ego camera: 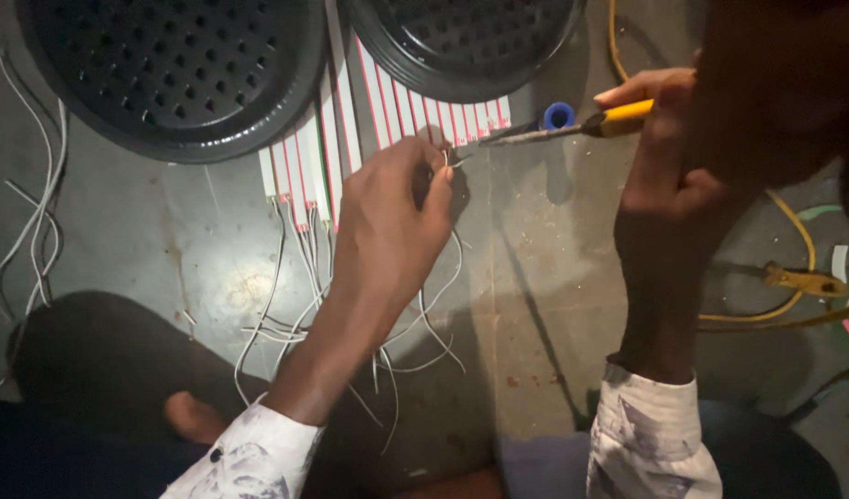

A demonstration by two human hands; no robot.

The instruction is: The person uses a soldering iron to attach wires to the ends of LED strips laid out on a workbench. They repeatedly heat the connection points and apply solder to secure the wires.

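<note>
Wire end [446, 159], upper centre of frame, pinched between left hand [392, 217] fingertips. Soldering iron [572, 128] gripped in right hand [660, 152] fingers; long axis near-horizontal, tip pointing left, just beside wire.

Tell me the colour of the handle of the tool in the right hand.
Yellow handle, head view.

Two black perforated round covers [175, 74] are lying beside roughly a dozen white strips [327, 139], one yellow-handled soldering iron [572, 127] is showing, and two hands are working.
</note>
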